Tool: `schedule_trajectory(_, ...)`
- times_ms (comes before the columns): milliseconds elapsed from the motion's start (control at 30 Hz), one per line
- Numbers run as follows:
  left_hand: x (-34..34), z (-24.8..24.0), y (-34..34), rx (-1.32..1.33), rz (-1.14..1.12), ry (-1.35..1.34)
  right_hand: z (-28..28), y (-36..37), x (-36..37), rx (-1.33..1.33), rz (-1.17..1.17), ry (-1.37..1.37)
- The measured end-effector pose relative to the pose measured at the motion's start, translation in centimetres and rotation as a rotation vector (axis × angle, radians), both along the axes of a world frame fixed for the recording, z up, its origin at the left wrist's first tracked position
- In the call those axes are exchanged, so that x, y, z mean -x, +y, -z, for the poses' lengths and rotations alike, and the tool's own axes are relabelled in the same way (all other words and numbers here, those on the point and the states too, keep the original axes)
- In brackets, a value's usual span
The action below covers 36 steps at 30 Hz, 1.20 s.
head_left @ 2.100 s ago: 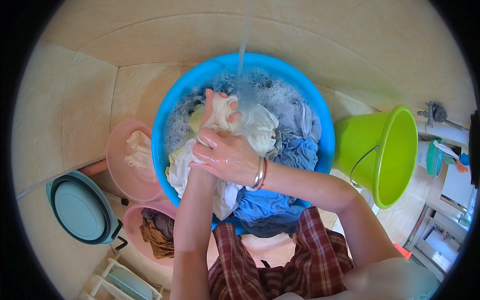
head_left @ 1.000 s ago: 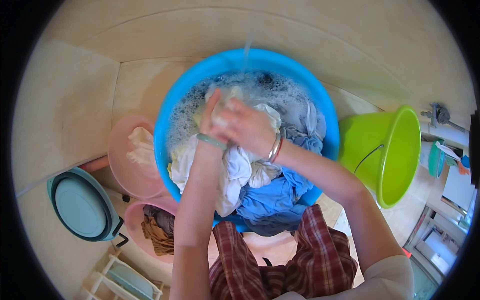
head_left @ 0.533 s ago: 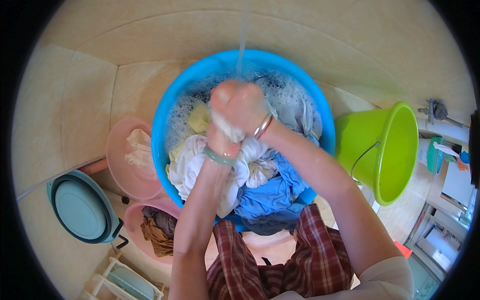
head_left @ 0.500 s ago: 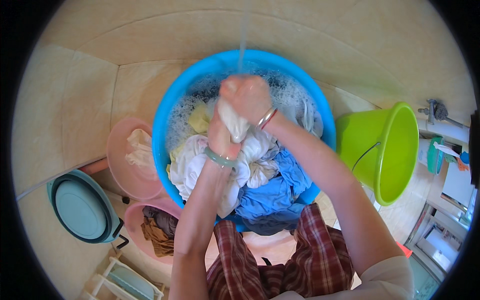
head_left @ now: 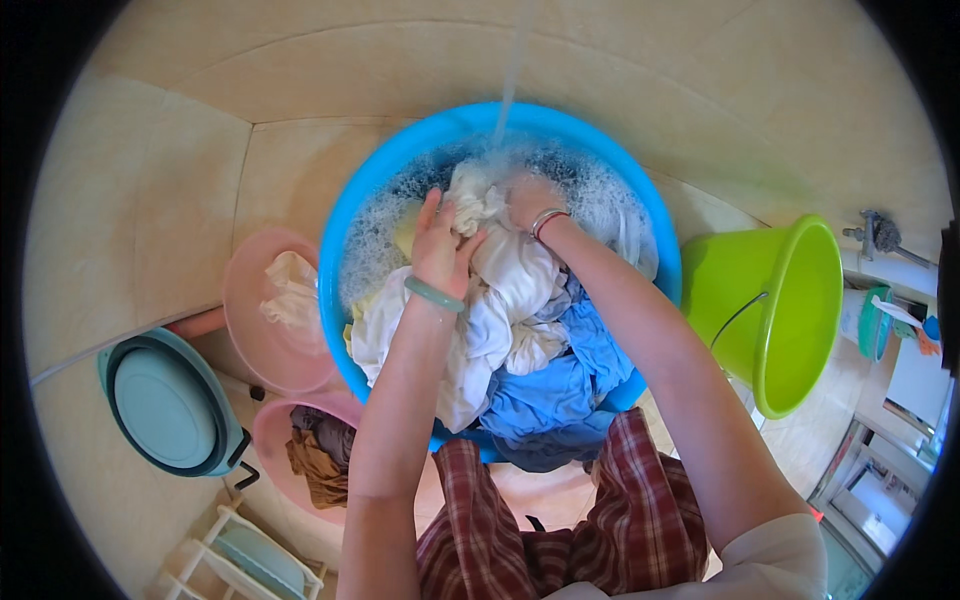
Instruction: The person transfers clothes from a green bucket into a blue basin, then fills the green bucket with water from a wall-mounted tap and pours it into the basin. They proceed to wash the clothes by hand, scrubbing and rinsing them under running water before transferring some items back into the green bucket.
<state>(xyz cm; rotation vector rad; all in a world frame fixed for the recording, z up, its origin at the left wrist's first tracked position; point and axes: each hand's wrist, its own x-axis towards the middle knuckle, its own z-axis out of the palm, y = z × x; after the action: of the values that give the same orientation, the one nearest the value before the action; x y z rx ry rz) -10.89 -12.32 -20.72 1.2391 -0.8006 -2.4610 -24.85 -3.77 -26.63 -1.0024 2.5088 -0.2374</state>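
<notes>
A large blue basin (head_left: 340,205) holds sudsy water and heaped wet laundry. Under the falling stream of water, a bunched white cloth (head_left: 470,200) lies between my hands. My left hand (head_left: 437,245), above a green bangle, is open beside the cloth, its fingers stretched and thumb apart. Against the other side of the cloth, my right hand (head_left: 535,203) is curled and closed on its edge; splashing partly blurs those fingers. Nearer to me are white garments (head_left: 520,270), a light blue garment (head_left: 545,395) and a dark one (head_left: 550,450).
A lime-green bucket (head_left: 735,310) lies tilted at the right of the basin. On the left are a pink basin (head_left: 250,330) with pale cloth, another pink basin (head_left: 275,465) with brown clothes, and a teal folding basin (head_left: 165,405). A tap (head_left: 872,232) projects at far right.
The hands have parted from around the wrung white cloth. It has loosened into a bunch under the stream. My left hand has opened; the right has moved slightly right and down.
</notes>
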Motion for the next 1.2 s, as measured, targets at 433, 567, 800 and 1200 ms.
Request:
schedule_trajectory(433, -0.5, -5.3, 3.1, -0.219, 0.070, 0.213, -10.4, 2.3, -6.4, 1.144, 0.169, -0.136)
schedule_trajectory(567, -0.8, -7.0, 5.3, 0.097, 0.265, 0.147, -9.8, 2.7, -5.7, 1.075, 0.386, -0.954)
schedule_trajectory(800, -1.3, -7.1, 4.9, -0.038, 0.612, 0.268, -10.5, 4.7, -2.8, 0.896, 0.021, -1.497)
schedule_trajectory(1200, -1.9, -5.4, 6.4, 0.667, 0.748, 0.034, -13.5, 4.5, -5.1, 0.867, 0.248, -1.254)
